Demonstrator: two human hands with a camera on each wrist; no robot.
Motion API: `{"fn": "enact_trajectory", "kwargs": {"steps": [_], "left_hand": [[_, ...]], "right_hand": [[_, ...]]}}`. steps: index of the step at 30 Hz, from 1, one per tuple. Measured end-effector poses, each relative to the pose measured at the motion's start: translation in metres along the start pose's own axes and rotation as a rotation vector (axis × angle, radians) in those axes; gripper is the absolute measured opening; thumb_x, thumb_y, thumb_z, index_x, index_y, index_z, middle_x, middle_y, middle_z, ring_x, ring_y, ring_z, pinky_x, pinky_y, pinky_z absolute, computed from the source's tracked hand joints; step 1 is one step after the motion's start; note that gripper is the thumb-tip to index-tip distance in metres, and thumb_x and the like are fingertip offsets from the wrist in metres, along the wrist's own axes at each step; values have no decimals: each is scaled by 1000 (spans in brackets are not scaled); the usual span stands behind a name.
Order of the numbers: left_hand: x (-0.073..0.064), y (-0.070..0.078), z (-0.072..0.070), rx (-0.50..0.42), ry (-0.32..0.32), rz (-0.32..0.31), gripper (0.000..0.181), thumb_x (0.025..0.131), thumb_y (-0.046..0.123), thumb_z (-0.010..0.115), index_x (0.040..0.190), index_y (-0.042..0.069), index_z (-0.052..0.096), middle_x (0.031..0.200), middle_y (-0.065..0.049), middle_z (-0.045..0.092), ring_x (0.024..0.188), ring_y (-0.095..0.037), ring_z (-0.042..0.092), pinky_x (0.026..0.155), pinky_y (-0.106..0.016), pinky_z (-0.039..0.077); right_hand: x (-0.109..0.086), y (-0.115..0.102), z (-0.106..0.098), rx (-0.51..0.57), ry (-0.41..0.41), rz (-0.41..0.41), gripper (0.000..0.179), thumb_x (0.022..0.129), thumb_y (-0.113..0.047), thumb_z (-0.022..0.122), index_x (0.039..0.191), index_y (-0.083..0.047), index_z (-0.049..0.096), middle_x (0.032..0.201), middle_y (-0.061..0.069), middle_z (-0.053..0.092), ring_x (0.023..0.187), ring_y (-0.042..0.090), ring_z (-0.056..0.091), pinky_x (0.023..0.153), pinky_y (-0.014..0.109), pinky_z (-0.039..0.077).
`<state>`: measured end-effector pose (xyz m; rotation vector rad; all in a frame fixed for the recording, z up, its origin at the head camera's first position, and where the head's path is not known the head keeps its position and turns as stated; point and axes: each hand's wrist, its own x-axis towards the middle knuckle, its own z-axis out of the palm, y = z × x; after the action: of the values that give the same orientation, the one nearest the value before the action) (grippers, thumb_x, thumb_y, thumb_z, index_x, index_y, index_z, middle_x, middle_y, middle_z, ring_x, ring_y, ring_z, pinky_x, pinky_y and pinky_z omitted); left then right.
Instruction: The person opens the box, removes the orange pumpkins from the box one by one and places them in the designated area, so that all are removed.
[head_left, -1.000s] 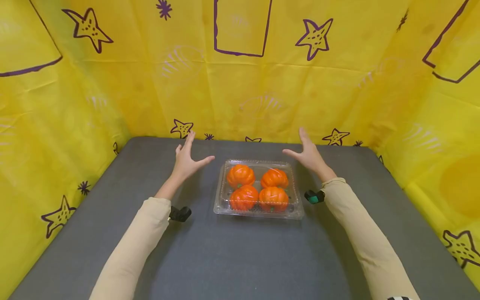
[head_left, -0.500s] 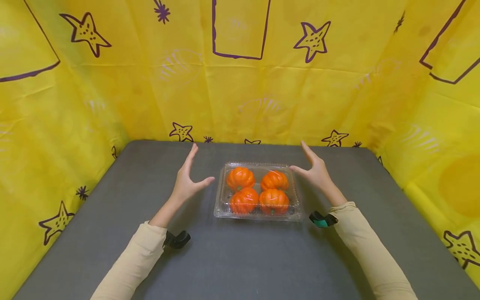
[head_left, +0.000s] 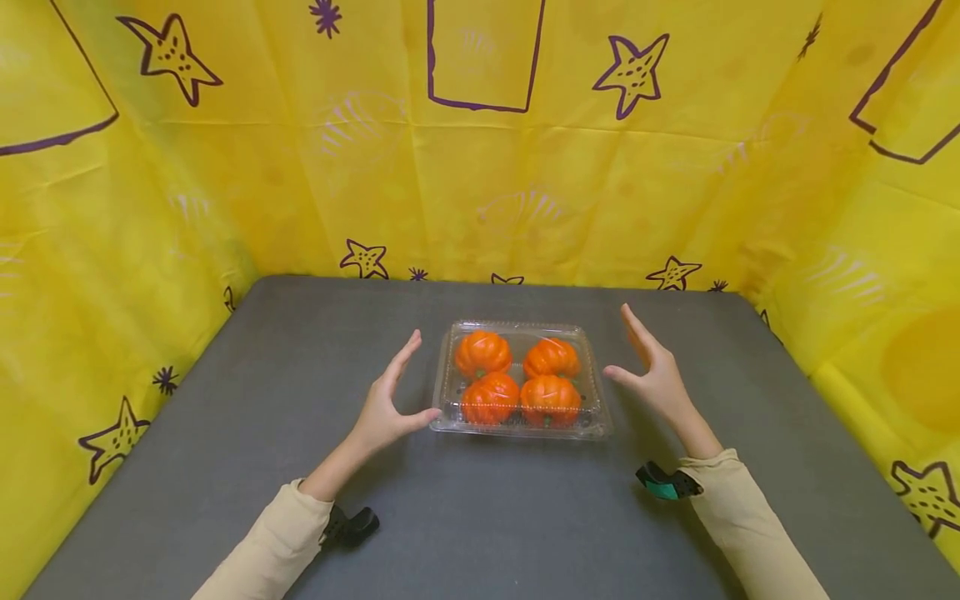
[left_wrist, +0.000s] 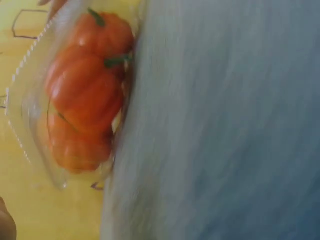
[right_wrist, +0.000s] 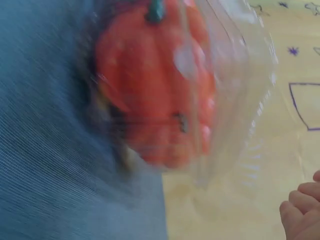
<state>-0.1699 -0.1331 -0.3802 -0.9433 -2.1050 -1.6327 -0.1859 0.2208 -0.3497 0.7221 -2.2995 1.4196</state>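
A clear plastic clamshell box [head_left: 600,429] lies closed on the dark tabletop in the head view, with several small orange pumpkins [head_left: 490,397] inside. My left hand [head_left: 381,412] is at the box's left side, fingers extended and thumb apart, its thumb tip right at the front left corner. To the right of the box my right hand [head_left: 660,383] is held with fingers extended and thumb spread, a small gap away. Both wrist views show the pumpkins [left_wrist: 87,90] through the plastic, blurred. Part of a hand [right_wrist: 302,210] shows at the right wrist view's lower right corner.
The box stands on a dark grey table [head_left: 480,517]. Yellow cloth [head_left: 465,183] printed with purple starfish encloses the back and both sides. A dark wrist device [head_left: 351,527] sits by the left cuff, and another [head_left: 667,482] with a green patch by the right.
Both hands have drawn back toward the person. The left has moved to the box's front left corner; the right has shifted outward to the right. The box stays in place.
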Motion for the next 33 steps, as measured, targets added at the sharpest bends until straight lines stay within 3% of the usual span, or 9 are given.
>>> {"fn": "enact_trajectory", "kwargs": {"steps": [11,16,20,25,28,33], "left_hand": [[-14,-7,11,34,-45,-71,92,57,-10,77,132,-14,24,141,-27,18,129,-37,17,100,-53,17],[-18,-7,16,93,-70,-132,97,58,-4,80,135,-12,21,143,-24,16,129,-36,17,101,-49,17],[-20,-7,21,150,-76,-188,101,60,0,80,136,-13,15,142,-26,13,128,-38,17,100,-52,17],[-20,-9,24,139,-93,-247,99,63,1,78,137,-12,13,141,-27,11,129,-37,15,101,-51,15],[-21,-12,25,114,-107,-260,99,65,2,77,138,-10,11,141,-27,14,128,-35,18,102,-45,16],[-24,-17,26,65,-115,-240,97,66,-1,76,138,-10,12,138,-30,19,127,-35,22,102,-24,15]], "right_hand": [[-28,6,20,71,-71,-85,84,63,18,69,132,17,22,136,35,18,123,47,19,101,21,22],[-34,10,28,68,-99,-84,89,58,19,71,132,17,22,135,37,18,122,47,19,101,32,24],[-37,14,32,70,-106,-81,90,56,18,71,131,19,21,135,38,16,122,49,17,102,24,21],[-39,16,34,18,-147,-63,93,58,5,77,131,19,22,137,36,15,123,49,16,100,15,15],[-40,17,33,-14,-162,-39,97,57,0,80,132,16,22,139,32,15,124,47,16,100,18,15],[-41,18,33,-46,-185,-15,103,54,1,82,135,14,18,141,30,12,127,44,15,101,27,14]]}}
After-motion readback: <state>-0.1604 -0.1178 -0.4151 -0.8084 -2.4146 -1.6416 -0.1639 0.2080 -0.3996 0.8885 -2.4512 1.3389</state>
